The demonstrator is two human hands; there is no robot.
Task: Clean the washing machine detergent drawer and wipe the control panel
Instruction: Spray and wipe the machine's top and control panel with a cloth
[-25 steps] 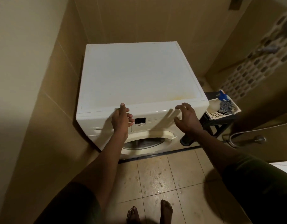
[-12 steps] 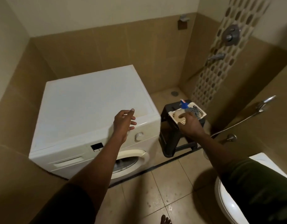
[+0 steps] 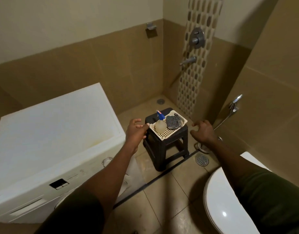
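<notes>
Tiled bathroom — left hand and right hand spread empty beside basket; spray bottle label unreadable.

Glossy toilet lid, perforated plastic basket, checked cloth, matt washer top.

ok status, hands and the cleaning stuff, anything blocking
Left hand and right hand open, empty, either side of basket. Spray bottle and checked cloth inside, untouched. Nothing blocking.
</notes>
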